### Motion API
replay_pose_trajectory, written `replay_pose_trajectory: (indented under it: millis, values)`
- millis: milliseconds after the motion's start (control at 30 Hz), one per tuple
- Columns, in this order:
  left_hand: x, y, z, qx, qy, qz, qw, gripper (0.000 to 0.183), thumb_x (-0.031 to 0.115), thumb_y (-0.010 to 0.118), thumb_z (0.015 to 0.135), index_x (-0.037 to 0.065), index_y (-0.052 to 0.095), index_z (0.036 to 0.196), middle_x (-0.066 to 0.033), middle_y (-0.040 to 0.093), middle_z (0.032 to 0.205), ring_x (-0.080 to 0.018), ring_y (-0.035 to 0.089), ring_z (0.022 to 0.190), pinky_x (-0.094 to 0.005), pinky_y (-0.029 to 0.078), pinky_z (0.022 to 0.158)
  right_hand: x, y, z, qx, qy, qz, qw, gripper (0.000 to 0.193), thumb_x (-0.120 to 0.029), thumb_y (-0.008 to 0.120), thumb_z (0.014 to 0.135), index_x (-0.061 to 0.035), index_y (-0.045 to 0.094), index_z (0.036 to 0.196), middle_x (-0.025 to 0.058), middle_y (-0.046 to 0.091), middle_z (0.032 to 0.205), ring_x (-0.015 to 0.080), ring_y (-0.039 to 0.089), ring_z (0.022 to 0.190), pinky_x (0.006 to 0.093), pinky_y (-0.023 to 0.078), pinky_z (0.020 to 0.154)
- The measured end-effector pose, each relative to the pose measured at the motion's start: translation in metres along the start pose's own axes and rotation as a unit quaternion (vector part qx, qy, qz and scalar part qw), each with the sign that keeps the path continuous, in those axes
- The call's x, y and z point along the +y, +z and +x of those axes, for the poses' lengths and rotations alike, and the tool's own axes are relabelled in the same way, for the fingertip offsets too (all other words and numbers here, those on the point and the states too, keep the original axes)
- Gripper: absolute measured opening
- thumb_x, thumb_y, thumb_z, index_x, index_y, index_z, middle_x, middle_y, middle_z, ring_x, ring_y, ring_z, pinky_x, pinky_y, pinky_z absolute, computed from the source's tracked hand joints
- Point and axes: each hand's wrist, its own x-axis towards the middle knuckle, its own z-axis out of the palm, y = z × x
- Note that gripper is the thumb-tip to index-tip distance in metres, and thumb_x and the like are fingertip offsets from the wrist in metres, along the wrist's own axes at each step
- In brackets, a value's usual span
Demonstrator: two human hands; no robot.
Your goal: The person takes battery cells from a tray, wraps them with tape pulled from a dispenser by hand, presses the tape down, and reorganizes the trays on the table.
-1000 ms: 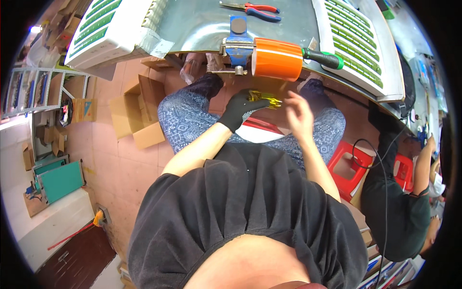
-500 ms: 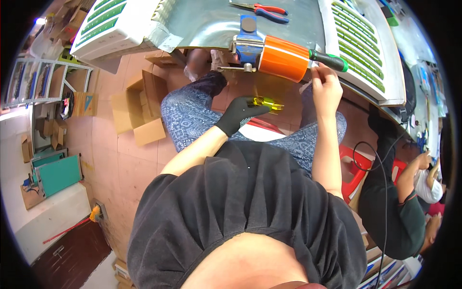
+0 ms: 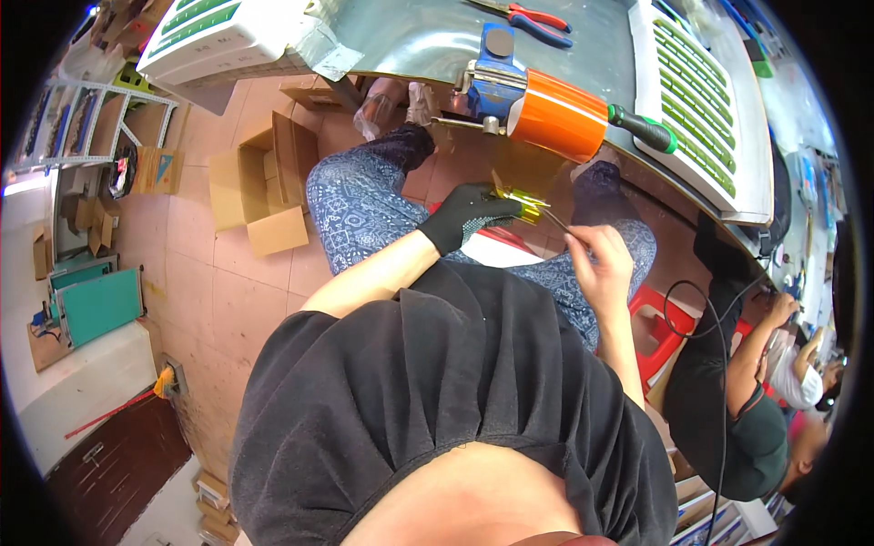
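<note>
Head view shows your gloved left hand [image 3: 466, 215] pinching a small yellow part [image 3: 516, 202] above your lap, below the desk [image 3: 410, 41] edge. Your bare right hand [image 3: 601, 264] grips a thin tool [image 3: 553, 218] touching that part.

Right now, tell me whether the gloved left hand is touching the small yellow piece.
Touching. The head view shows the black-gloved left hand pinching the yellow piece between its fingertips, no gap visible.

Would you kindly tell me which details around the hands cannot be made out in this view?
- Head view: the small yellow piece in the gloved left hand is too small to identify.
- The thin tool in the bare right hand is mostly hidden by its fingers.
- The orange roll's mount is partly hidden.
</note>
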Motion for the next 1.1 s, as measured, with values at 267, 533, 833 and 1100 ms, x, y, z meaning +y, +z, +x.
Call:
replay_pose_trajectory:
  millis: [267, 533, 833, 1100]
  values:
    - [0.004, 0.008, -0.003, 0.018, -0.003, -0.045, 0.999, 0.027, 0.012, 0.065, 0.087, -0.004, 0.062, 0.108, -0.0122, 0.066, 0.101, -0.0186, 0.066, 0.089, -0.0293, 0.054, 0.081, -0.024, 0.009, 0.047, -0.085, -0.166, -0.156, 0.97, 0.014, -0.008, 0.067, 0.071, -0.007, 0.064, 0.084, 0.0045, 0.051, 0.071, 0.0209, 0.054, 0.066, 0.0322, 0.046, 0.058]
    - [0.003, 0.011, -0.003, 0.02, 0.009, -0.039, 0.999, 0.025, 0.019, 0.068, 0.086, -0.001, 0.066, 0.1, -0.0078, 0.067, 0.086, -0.0136, 0.064, 0.074, -0.0258, 0.052, 0.068, -0.02, 0.03, 0.055, -0.139, -0.199, -0.21, 0.947, 0.017, -0.01, 0.062, 0.065, -0.0075, 0.061, 0.082, 0.0038, 0.054, 0.078, 0.0196, 0.055, 0.073, 0.0302, 0.048, 0.062]
    - [0.004, 0.0, 0.003, 0.044, -0.039, -0.017, 0.998, 0.024, 0.019, 0.067, 0.087, -0.001, 0.066, 0.099, -0.0074, 0.066, 0.088, -0.0145, 0.064, 0.075, -0.0275, 0.053, 0.07, -0.012, 0.027, 0.048, -0.127, -0.176, -0.216, 0.952, 0.019, -0.01, 0.063, 0.067, -0.007, 0.063, 0.085, 0.0041, 0.054, 0.079, 0.0195, 0.056, 0.074, 0.0306, 0.048, 0.062]
    - [-0.051, -0.043, 0.0, 0.055, -0.065, 0.096, 0.992, 0.023, 0.019, 0.068, 0.086, -0.003, 0.063, 0.094, -0.0075, 0.065, 0.085, -0.0126, 0.061, 0.07, -0.0259, 0.05, 0.064, 0.024, 0.021, 0.022, -0.062, -0.014, -0.065, 0.996, 0.01, -0.01, 0.069, 0.077, -0.0063, 0.068, 0.086, 0.0056, 0.058, 0.075, 0.0197, 0.059, 0.069, 0.0275, 0.049, 0.064]
